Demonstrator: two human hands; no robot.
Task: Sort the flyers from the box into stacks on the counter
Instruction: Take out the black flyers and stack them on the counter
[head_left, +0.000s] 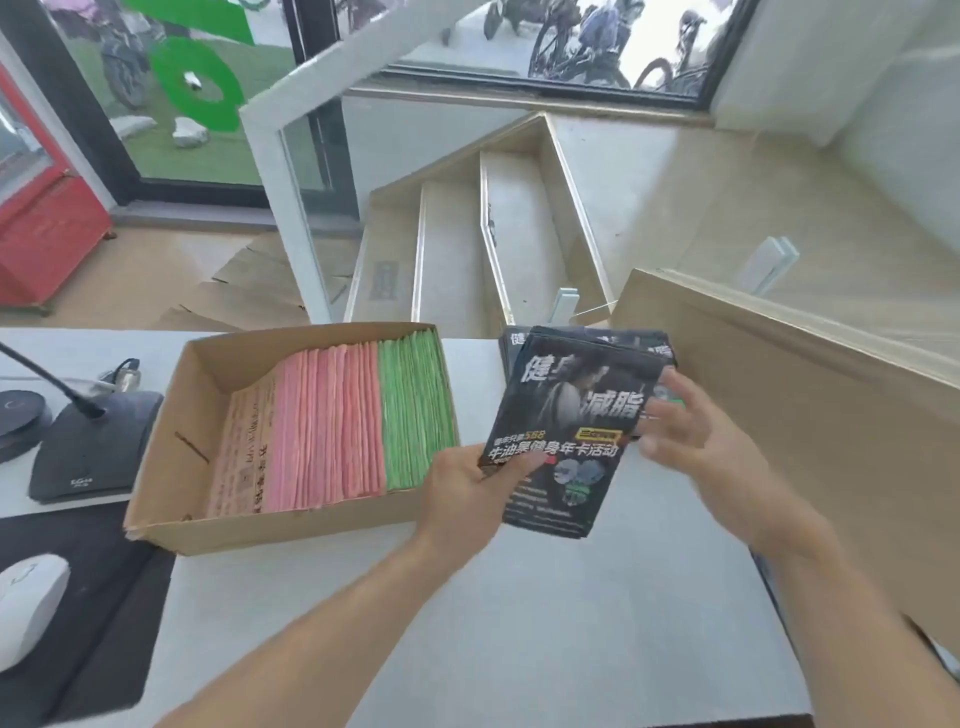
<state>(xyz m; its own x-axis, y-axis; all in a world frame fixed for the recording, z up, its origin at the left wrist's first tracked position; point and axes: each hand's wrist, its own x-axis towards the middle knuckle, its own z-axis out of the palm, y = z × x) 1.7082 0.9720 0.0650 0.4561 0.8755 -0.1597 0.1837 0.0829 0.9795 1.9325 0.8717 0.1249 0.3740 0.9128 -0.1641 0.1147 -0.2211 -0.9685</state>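
Holding black flyers (566, 426) in left grip (470, 486), right grip (691, 434) alongside

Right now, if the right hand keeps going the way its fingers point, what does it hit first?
Most likely the black flyers held by the left hand: the right hand points left at their right edge. It is blurred, so contact is unclear.

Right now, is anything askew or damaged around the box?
One pink flyer leans flat against the bundle instead of standing on edge. The box has a short slit in its left wall. Otherwise nothing stands out.
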